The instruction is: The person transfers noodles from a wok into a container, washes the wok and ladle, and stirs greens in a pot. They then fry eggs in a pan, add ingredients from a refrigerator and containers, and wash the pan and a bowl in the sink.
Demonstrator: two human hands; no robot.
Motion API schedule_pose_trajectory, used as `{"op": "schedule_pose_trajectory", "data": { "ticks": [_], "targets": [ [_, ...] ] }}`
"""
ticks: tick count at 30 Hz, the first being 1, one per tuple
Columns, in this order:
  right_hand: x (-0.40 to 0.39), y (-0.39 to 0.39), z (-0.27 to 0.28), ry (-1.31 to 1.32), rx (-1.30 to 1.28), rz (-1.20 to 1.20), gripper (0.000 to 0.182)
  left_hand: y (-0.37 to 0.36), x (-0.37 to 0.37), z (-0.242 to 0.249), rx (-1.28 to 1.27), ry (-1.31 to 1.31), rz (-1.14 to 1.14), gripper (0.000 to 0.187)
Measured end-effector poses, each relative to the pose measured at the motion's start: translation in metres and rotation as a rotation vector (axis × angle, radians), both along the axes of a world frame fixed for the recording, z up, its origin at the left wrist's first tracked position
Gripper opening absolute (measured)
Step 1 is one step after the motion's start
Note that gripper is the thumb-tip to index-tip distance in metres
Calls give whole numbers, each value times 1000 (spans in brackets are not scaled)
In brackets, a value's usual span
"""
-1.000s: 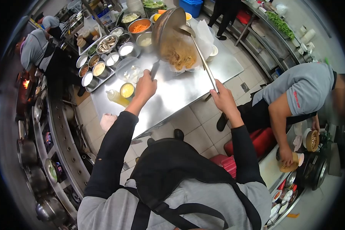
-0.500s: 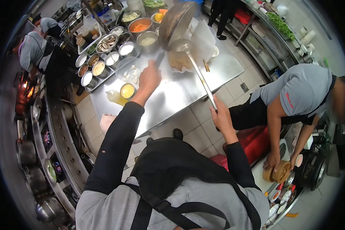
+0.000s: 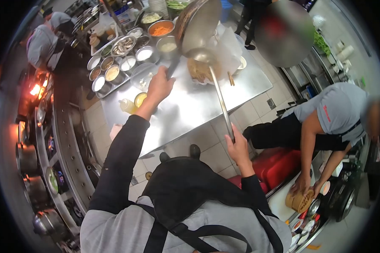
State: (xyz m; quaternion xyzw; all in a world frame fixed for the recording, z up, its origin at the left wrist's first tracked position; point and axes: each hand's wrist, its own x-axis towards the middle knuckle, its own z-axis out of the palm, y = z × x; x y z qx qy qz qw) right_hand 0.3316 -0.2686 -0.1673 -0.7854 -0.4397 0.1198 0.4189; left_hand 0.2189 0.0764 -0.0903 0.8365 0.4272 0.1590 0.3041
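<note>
Wok point(image 3: 198, 23) tipped steeply over the far end of the steel table point(image 3: 185, 109), left hand point(image 3: 158, 86) gripping its handle so the noodles point(image 3: 200, 67) slide onto the paper. Right hand point(image 3: 236, 147) grips the ladle point(image 3: 202, 55), its bowl just under the rim to scrape them out.

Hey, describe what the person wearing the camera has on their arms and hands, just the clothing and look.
Both arms are covered by long, close-fitting black sleeves that reach the wrists. The left hand and right hand are bare: no gloves, and no rings or watch that I can make out. At the shoulders the sleeves come out from under a grey top crossed by black straps.
</note>
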Motion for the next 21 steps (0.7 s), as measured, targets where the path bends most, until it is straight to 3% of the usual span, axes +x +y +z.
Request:
{"op": "schedule_pose_trajectory", "data": {
  "ticks": [2, 4, 5, 6, 7, 8, 9, 10, 11, 12, 14, 21],
  "targets": [
    [-16, -2, 4, 66, 127, -87, 48, 5, -6, -2, -20, -84, -51, 44],
    [-11, 4, 3, -87, 228, -19, 46, 8, -8, -2, -208, -129, -60, 47],
    [-10, 10, 22, 461, 225, -12, 43, 8, -11, 7, -311, -144, -46, 47],
    [-14, 22, 46, 1014, 161, 28, 41, 25, -9, -49, 3, -360, -101, 53],
    [-24, 30, 73, 1140, 125, 19, 28, 8, -23, -6, -272, -249, -88, 58],
    [-18, 26, 50, 1317, 177, 107, 16, 4, -36, -2, -239, -320, -116, 61],
    [-30, 32, 60, 1362, 235, 169, 10, -1, -53, 1, -324, -379, -101, 66],
    [-35, 38, 57, 1453, 194, 160, 15, -14, -86, 37, -576, -447, -109, 69],
    [-43, 44, 61, 1397, 205, 463, 21, -23, -114, 48, -720, -543, -142, 60],
    [-61, 48, 69, 1364, 210, 551, 27, -35, -142, 57, -817, -662, -158, 41],
    [-101, 70, 95, 1271, 179, 719, 33, -51, -207, 69, -787, -722, -199, 31],
    [-257, 157, 131, 1102, -218, 936, 26, -118, -465, 73, -610, -906, 117, 31]
  ]
}}
